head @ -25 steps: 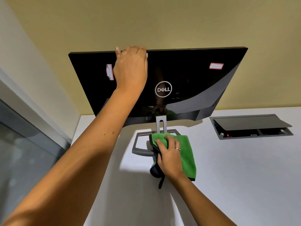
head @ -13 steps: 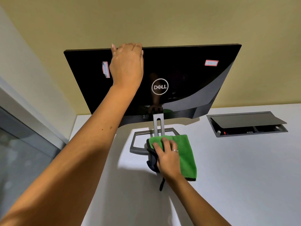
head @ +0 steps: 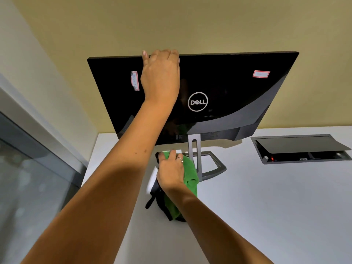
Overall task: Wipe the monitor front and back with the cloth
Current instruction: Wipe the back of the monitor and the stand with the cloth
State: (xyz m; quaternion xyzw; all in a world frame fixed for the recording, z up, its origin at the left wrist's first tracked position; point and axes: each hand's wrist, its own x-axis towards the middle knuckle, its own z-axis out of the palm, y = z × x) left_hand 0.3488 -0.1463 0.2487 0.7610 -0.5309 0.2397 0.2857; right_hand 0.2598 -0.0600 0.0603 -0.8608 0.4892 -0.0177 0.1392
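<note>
Since a second ago our right hand (head: 171, 173) has bunched the green cloth (head: 187, 180), flat then, and now grasps it low in the frame beside the stand (head: 207, 168). Our left hand (head: 162, 73) still hooks over the monitor (head: 228, 92) top, mid-frame; wiping the back looks imminent.

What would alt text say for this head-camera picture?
A person's left hand grips the top edge of a monitor seen from behind, while the right hand grips a green cloth on the white desk by the stand.
</note>
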